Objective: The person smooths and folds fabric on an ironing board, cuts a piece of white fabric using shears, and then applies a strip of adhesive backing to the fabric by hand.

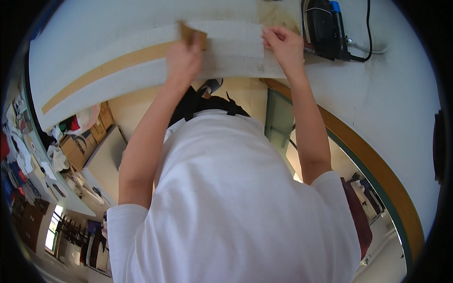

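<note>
My left hand, slightly blurred, grips a brown card piece above the table. Running left from under that hand is a long brown strip, seemingly card or stiff paper; whether the held piece is its raised end, I cannot tell. Beneath lies a pale strip of woven fabric, spread along the white tabletop. At the fabric's right end, my right hand has its thumb and fingertips pinched together by the edge. Whether fabric is caught between them is not clear.
A black electric iron with a blue part and a cord rests just right of my right hand. Below the table's near edge are cardboard boxes at left and a green-framed glass panel. Scissors lie further left.
</note>
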`<state>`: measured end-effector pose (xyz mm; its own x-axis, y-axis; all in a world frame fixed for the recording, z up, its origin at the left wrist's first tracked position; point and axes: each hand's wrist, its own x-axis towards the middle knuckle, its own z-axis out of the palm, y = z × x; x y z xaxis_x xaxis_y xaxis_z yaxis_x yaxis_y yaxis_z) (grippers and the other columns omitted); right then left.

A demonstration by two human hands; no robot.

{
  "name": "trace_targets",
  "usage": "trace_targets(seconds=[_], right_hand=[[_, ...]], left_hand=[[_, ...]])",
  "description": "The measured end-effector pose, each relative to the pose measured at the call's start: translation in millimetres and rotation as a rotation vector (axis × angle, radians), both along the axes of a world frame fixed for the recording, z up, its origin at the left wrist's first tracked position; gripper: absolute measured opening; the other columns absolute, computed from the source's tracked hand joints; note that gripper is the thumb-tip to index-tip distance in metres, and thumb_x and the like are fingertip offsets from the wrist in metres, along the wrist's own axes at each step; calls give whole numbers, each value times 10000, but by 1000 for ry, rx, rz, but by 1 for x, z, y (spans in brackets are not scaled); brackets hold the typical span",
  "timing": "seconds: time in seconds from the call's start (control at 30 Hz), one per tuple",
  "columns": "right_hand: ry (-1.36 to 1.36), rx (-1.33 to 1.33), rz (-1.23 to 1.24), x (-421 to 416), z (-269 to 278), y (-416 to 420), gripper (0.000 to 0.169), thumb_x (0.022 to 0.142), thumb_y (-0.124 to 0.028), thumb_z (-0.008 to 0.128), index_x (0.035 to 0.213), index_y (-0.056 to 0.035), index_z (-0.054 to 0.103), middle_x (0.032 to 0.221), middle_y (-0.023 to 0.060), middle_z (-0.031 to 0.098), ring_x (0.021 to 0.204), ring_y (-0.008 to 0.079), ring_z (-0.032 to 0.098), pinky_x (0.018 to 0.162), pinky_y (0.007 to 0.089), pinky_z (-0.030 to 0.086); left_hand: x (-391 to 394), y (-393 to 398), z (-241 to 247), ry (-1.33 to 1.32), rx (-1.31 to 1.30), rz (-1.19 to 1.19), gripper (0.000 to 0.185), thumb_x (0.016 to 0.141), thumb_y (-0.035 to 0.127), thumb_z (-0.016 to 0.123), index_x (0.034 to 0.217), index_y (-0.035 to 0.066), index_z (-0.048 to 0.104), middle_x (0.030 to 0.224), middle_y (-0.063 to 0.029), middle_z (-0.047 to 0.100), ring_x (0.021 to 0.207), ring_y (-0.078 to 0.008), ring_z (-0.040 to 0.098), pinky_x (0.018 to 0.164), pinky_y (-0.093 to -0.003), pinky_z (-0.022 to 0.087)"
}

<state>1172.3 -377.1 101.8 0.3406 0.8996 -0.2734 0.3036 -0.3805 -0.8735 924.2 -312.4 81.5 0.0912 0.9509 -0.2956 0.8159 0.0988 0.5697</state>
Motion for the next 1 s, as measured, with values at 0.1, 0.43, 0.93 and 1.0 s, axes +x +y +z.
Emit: trace_targets(seconds=[0.1, 0.43, 0.93, 1.0], right_hand=[[-524, -61, -139, 13, -21, -6, 374, 850, -363, 727, 983, -15, 697, 942, 104, 715, 828, 217, 670, 735, 341, 523], [-471, -70, -190, -34, -26, -7, 342, 792, -356, 760, 885, -34, 689, 775, 108, 696, 725, 286, 660, 669, 404, 517], [-644, 304, -247, -35, -24, -17, 254, 927, -350, 632, 880, -106, 681, 654, 107, 649, 583, 315, 636, 525, 405, 480], [-772, 253, -179, -29, -41, -16, 245, 929, -348, 630, 887, -110, 676, 659, 105, 655, 589, 320, 638, 524, 417, 480]], left_hand=[[-60, 9, -7, -685, 37, 369, 473, 942, 356, 604, 918, -111, 675, 857, -169, 699, 829, -203, 665, 785, -392, 526], [-185, 51, -33, -1096, -77, 760, 256, 976, 128, 539, 1121, -81, 562, 1084, -146, 626, 989, -256, 643, 818, -436, 583], [-183, 44, -40, -1244, -74, 811, 187, 973, 142, 559, 1096, 10, 607, 1087, -73, 633, 1021, -197, 590, 884, -373, 472], [-184, 44, -40, -1263, -77, 809, 188, 973, 137, 556, 1101, 8, 604, 1097, -77, 630, 1027, -202, 591, 894, -378, 477]])
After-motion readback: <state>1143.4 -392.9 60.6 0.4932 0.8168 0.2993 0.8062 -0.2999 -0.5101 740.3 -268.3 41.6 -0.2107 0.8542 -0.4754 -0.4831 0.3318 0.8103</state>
